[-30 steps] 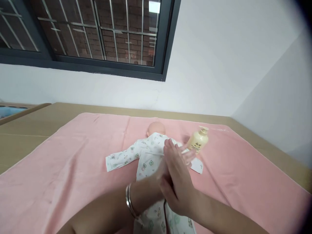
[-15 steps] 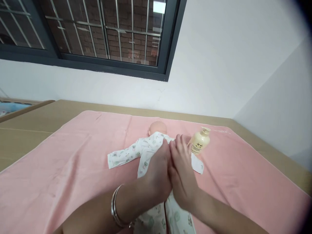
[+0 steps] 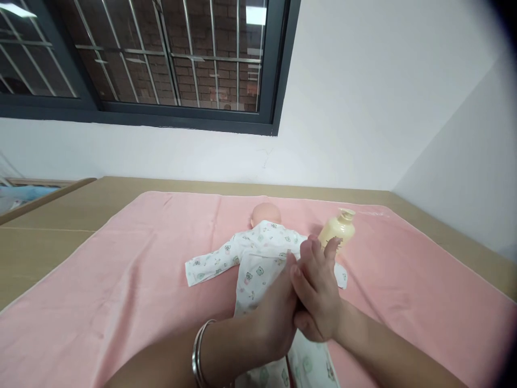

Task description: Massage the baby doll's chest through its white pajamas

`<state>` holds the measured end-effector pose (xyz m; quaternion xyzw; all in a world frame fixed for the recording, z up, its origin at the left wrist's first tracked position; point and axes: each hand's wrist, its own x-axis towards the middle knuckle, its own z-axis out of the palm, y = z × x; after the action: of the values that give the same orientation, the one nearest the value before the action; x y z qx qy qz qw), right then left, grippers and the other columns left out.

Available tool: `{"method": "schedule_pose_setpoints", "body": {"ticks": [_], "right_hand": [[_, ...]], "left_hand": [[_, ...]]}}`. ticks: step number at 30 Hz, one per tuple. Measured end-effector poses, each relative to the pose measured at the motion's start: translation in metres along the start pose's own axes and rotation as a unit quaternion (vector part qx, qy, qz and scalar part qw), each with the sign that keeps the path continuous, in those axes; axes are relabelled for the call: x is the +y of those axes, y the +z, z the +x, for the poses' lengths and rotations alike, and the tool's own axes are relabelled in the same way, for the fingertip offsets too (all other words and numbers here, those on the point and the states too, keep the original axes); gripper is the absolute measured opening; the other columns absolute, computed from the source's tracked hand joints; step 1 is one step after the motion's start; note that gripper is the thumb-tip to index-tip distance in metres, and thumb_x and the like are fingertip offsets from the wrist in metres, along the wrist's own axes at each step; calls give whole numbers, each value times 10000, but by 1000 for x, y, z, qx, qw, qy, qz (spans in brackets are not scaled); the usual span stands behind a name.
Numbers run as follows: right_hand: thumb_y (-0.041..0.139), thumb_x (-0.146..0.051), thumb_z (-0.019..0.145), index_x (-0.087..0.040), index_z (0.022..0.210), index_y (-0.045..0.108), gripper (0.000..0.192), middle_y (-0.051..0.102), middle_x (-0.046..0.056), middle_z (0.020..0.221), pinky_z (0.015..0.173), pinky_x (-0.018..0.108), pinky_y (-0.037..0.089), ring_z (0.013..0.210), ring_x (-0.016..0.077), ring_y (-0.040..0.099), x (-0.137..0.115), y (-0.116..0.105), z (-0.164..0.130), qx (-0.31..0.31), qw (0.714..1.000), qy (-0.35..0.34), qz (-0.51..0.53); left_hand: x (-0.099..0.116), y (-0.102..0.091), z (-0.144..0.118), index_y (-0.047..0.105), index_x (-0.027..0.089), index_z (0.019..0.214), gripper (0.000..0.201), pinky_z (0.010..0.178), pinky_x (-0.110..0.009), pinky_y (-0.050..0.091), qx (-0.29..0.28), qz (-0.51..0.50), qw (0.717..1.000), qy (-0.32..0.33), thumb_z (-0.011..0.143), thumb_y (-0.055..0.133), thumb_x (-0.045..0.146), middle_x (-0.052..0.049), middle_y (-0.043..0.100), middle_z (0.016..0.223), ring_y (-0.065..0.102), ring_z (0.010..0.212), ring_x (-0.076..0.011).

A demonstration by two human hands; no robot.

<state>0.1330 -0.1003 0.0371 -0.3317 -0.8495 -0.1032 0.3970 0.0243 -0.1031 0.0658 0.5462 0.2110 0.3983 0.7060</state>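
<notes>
Over the doll's body, my left hand (image 3: 275,318) and my right hand (image 3: 321,293) press against each other palm to palm. The right hand's fingers are stretched and slightly apart, its thumb lying across the left hand. Most of the left fingers are hidden, though their visible part looks extended. No object shows between the palms. Beneath them lies a baby doll (image 3: 262,240) in a white printed bodysuit, arms spread, its bald head pointing away from me. A pale yellow pump bottle (image 3: 339,229) stands just beyond my right fingertips, partly covered by them.
A pink cloth (image 3: 161,302) covers much of the wooden tabletop (image 3: 72,210). White walls (image 3: 347,108) rise behind and at the right. A dark-framed barred window (image 3: 274,70) is above. Some blue material (image 3: 28,193) shows beyond the left edge.
My hands stay pressed together but have slid over each other; the right fingers are now more bent and spread. The view has shifted slightly. Doll and bottle lie as before.
</notes>
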Motion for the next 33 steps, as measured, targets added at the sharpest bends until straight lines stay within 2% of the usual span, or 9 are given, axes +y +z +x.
{"method": "schedule_pose_setpoints", "body": {"ticks": [2, 5, 8, 11, 14, 20, 24, 27, 33], "right_hand": [[339, -538, 878, -364, 1513, -37, 758, 13, -36, 1604, 1085, 692, -115, 1432, 386, -86, 12, 3, 5, 38, 998, -43, -36], [367, -435, 891, -345, 1499, -130, 790, -10, 18, 1607, 1054, 739, -66, 1431, 389, -93, 30, 10, 13, 19, 994, 23, -105], [342, -301, 920, -299, 1494, -171, 770, -8, 76, 1606, 1072, 730, 42, 1447, 365, -32, 43, 27, 16, 2, 987, 101, -122], [331, -224, 936, -254, 1515, -91, 717, 89, 110, 1598, 1108, 673, 136, 1463, 302, 51, 44, 47, 14, -23, 988, 132, -74], [332, -188, 933, -205, 1523, 98, 635, 246, 113, 1562, 1144, 601, 186, 1459, 251, 136, 37, 58, 15, -103, 989, 109, -1], [316, -223, 971, -193, 1443, 376, 476, 390, 84, 1498, 1178, 502, 184, 1425, 195, 266, 60, 54, 22, -194, 970, 134, 56], [297, -356, 997, -178, 1425, 413, 478, 387, 90, 1496, 1166, 500, 218, 1416, 220, 288, 78, 55, 20, -189, 958, 216, 24], [312, -358, 985, -69, 1411, 422, 526, 394, 172, 1477, 1157, 501, 244, 1399, 276, 319, 62, 59, 15, -179, 946, 265, -55], [322, -196, 952, -143, 1438, 392, 494, 405, 84, 1488, 1190, 486, 158, 1432, 224, 245, 43, 56, 14, -226, 969, 100, -10]], "left_hand": [[15, -2, -5, 424, 384, 1393, 583, 1162, -491, 273, -6, -42, 999, -19, 899, 243, 635, 27, 486, 1431, 276, 1428, -242], [34, -12, -2, 451, 255, 1393, 674, 1155, -517, 262, -7, -115, 993, -27, 909, 192, 646, -57, 479, 1438, 276, 1425, -278], [37, -32, 11, 468, 236, 1369, 672, 1152, -477, 273, 62, -98, 992, 42, 916, 186, 645, -66, 455, 1455, 309, 1411, -271], [26, -57, 29, 492, 217, 1326, 545, 1163, -403, 253, 183, 45, 974, 124, 951, 276, 547, -66, 469, 1442, 355, 1385, -231], [5, -80, 41, 505, 204, 1300, 460, 1133, -382, 296, 251, 191, 940, 129, 962, 338, 468, -86, 553, 1349, 443, 1316, -220], [-43, -109, 52, 546, 184, 1248, 414, 1097, -413, 345, 251, 385, 876, 143, 975, 313, 391, -109, 590, 1292, 511, 1228, -227], [-61, -115, 54, 518, 173, 1273, 401, 1087, -468, 357, 265, 456, 828, 189, 965, 322, 337, -113, 568, 1324, 496, 1247, -244], [-66, -118, 53, 525, 156, 1250, 388, 1060, -465, 391, 291, 463, 812, 202, 964, 320, 320, -122, 590, 1284, 519, 1219, -241], [-67, -119, 48, 544, 177, 1208, 364, 1024, -427, 428, 314, 417, 825, 215, 980, 305, 328, -106, 620, 1228, 560, 1166, -221]]}}
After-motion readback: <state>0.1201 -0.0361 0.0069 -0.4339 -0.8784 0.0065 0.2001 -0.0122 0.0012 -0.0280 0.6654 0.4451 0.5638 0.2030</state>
